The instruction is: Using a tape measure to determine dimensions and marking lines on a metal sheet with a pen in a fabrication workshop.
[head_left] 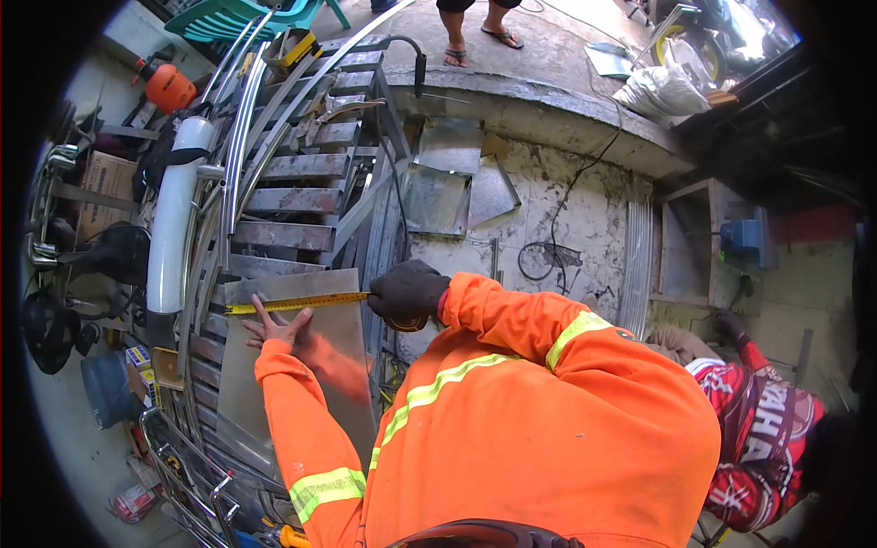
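Note:
A flat grey metal sheet (333,333) lies on the slatted steel bench, and its shiny face mirrors my orange sleeve. Across its far part runs the yellow blade of a tape measure (333,300). My bare left hand (279,326) rests on the sheet with fingers spread, the fingertips touching the blade near its left end. In a dark glove, my right hand (406,290) is closed around the tape measure's case beyond the sheet's right edge. Only the lower rim of that case shows under the glove.
Slats of the bench (292,201) carry long bent metal tubes (247,137) and a clamp (333,110). Cut metal sheets (438,199) and a black cable (557,219) lie on the floor. A co-worker in red (763,438) crouches at right; another person's feet (475,46) stand beyond the ledge.

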Demonstrator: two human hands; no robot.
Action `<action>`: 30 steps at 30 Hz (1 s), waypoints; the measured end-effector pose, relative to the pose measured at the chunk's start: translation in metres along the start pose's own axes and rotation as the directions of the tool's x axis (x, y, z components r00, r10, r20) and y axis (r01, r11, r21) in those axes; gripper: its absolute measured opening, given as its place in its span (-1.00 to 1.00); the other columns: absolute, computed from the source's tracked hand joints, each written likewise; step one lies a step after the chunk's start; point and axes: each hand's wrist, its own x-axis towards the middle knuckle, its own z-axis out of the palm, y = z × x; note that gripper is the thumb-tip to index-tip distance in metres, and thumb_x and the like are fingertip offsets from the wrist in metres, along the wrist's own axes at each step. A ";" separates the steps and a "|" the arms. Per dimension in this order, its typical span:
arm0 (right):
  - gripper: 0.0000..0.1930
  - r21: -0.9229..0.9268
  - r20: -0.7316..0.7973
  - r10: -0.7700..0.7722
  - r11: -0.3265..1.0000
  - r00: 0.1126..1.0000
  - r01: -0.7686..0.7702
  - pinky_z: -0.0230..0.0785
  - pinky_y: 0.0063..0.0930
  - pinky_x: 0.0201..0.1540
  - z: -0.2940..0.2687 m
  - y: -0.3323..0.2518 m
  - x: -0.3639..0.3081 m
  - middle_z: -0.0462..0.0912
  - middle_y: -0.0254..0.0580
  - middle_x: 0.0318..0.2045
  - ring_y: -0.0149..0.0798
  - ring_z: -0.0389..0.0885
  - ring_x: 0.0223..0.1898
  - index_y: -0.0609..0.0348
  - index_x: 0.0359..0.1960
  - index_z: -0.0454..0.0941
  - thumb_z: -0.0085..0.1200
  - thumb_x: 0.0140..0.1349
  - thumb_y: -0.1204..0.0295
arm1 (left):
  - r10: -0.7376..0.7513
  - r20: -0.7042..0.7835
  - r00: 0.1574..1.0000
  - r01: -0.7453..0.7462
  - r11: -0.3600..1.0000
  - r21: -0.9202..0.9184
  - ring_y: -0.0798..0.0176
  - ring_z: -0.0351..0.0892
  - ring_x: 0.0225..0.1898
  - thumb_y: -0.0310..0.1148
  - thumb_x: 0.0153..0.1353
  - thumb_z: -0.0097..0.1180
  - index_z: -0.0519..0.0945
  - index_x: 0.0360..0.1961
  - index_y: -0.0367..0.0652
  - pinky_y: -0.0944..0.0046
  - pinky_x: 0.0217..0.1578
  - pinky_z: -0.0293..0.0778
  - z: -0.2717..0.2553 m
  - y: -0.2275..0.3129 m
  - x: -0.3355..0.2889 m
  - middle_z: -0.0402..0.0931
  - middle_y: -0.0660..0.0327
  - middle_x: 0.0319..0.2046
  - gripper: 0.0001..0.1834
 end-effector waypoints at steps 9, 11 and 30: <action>-0.57 -0.002 0.019 -0.021 1.000 1.000 0.021 0.50 0.11 -0.10 -0.002 0.000 -0.002 0.72 0.09 -0.37 0.18 0.72 -0.26 0.11 -0.18 0.68 -0.11 0.37 0.05 | -0.019 0.057 0.998 0.020 1.000 -0.024 -0.57 -0.67 0.54 0.56 -0.45 0.48 -0.37 0.57 0.68 -0.47 0.48 -0.41 -0.011 0.012 -0.009 -0.61 -0.23 0.59 0.63; -0.57 -0.008 0.023 -0.015 1.000 1.000 0.015 0.51 0.11 -0.10 -0.002 -0.001 -0.002 0.73 0.09 -0.36 0.18 0.72 -0.26 0.10 -0.18 0.68 -0.10 0.37 0.04 | -0.010 0.035 0.999 0.010 1.000 -0.020 -0.55 -0.68 0.54 0.56 -0.45 0.48 -0.37 0.57 0.68 -0.45 0.48 -0.46 -0.008 0.008 -0.007 -0.61 -0.24 0.58 0.63; -0.56 0.052 -0.038 -0.052 0.997 0.998 0.054 0.50 0.12 -0.10 -0.009 -0.005 -0.011 0.72 0.13 -0.37 0.21 0.72 -0.27 0.12 -0.20 0.68 -0.09 0.37 0.02 | -0.029 0.027 0.999 0.028 0.999 0.017 -0.59 -0.64 0.54 0.58 -0.47 0.47 -0.37 0.57 0.71 -0.50 0.47 -0.37 -0.007 0.003 0.000 -0.60 -0.18 0.60 0.62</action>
